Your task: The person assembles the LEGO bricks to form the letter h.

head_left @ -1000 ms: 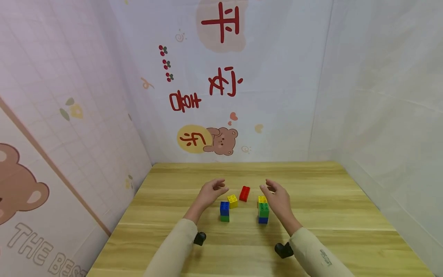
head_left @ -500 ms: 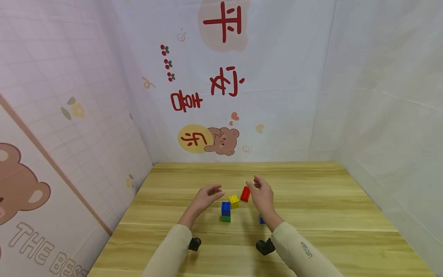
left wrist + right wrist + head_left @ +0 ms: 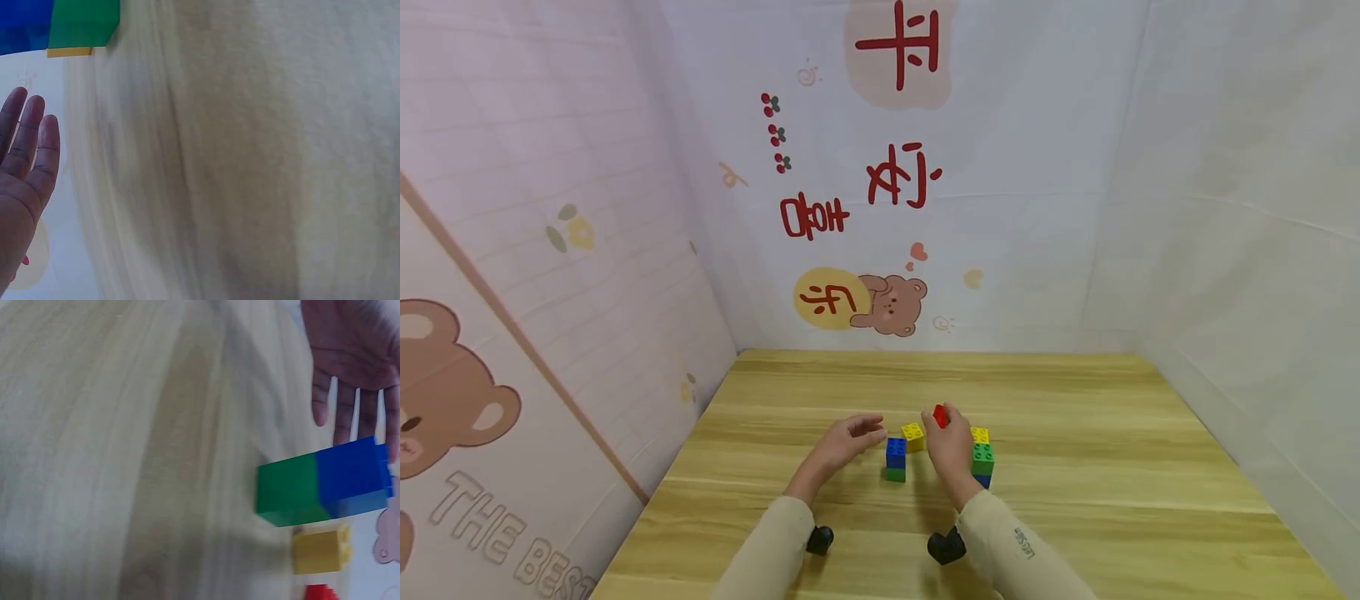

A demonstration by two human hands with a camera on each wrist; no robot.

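My right hand (image 3: 949,442) hovers at the red brick (image 3: 940,415), thumb and fingers either side of it, apparently without gripping. Seen from the left wrist, that same hand (image 3: 25,169) has straight, spread fingers. My left hand (image 3: 842,442) stays above the table with relaxed fingers, holding nothing, left of a blue brick (image 3: 896,451) set on a green brick (image 3: 896,474). Behind this stack sits a yellow brick (image 3: 913,436). The right wrist view shows the left hand (image 3: 359,369) beyond the blue-green stack, plus a bit of the red brick (image 3: 320,592) at its lower edge.
Right of my right hand, a green brick (image 3: 982,457) tops a blue brick (image 3: 982,481), partly hidden by the wrist; another yellow brick (image 3: 980,435) shows behind. The wooden table (image 3: 1075,517) meets printed cloth walls (image 3: 1015,208) at the back and sides.
My right hand has moved left from the right-hand stack to the red brick. My left hand has come slightly lower and nearer. The bricks stay put; the head view has shifted slightly.
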